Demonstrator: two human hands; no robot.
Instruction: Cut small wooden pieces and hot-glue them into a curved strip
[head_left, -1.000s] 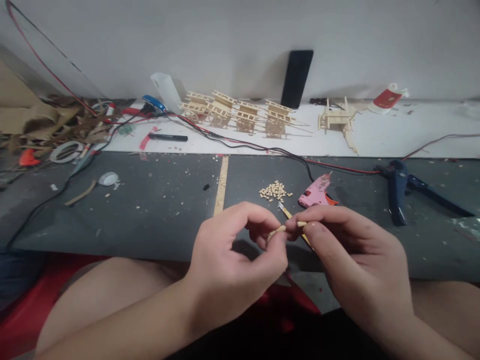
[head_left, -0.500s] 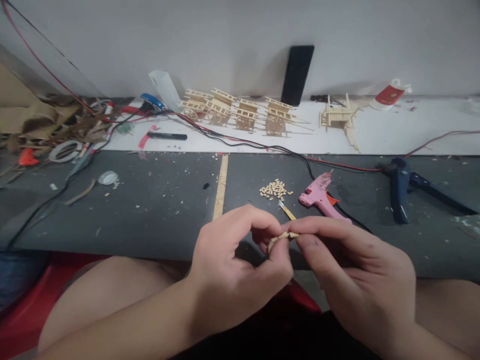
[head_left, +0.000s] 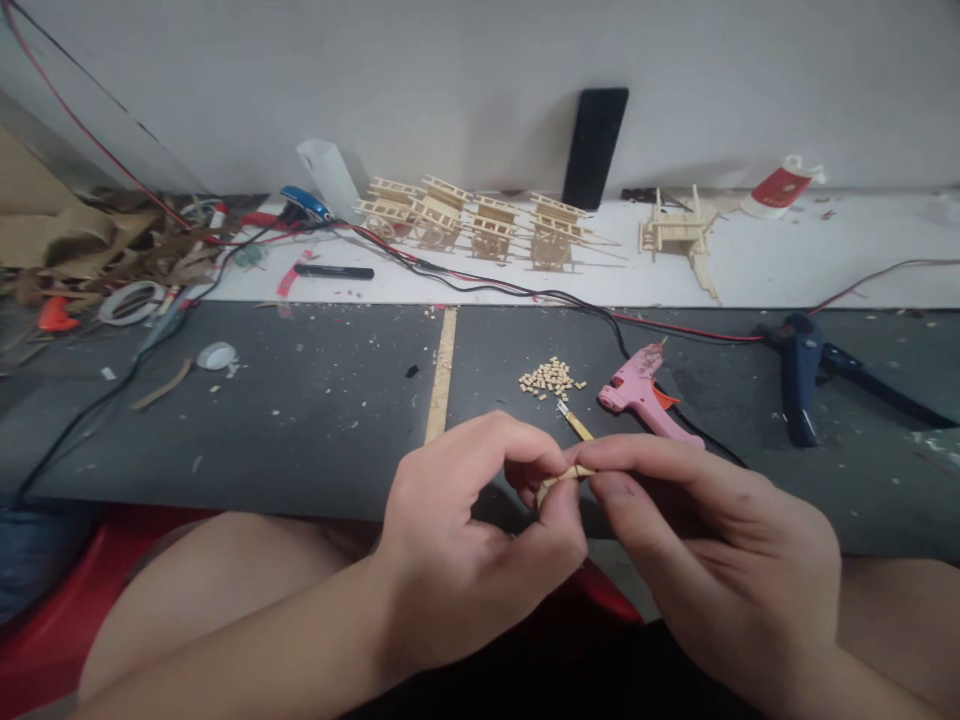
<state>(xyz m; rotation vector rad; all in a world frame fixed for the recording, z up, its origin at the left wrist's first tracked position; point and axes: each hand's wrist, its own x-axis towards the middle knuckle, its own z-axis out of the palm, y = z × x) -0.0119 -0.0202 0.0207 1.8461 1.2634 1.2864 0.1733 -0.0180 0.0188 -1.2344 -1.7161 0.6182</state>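
Observation:
Between the thumb and fingers of my left hand (head_left: 487, 510) is a small curved strip of pale wooden pieces (head_left: 553, 482), partly hidden by the fingers. My right hand (head_left: 705, 540) pinches a small wooden piece (head_left: 586, 471) at the strip's right end, fingertips close to those of the left. Whether the two are joined or only touching I cannot tell. Just beyond the hands lies a small tool with a yellowish handle and pale tip (head_left: 574, 420), its near end hidden. A pile of tiny wooden blocks (head_left: 551, 378) is behind it, beside a pink glue gun (head_left: 645, 395).
Dark blue pliers-like cutters (head_left: 802, 380) lie at the right. Several model wooden carts (head_left: 491, 228) and another wooden model (head_left: 675, 235) stand along the back. Black and red cables (head_left: 510, 288) cross the table. Brown scraps (head_left: 67, 235) are heaped at left.
My right fingertips have shifted slightly left, and the small piece in them sits closer against the strip's end. My left hand has barely moved.

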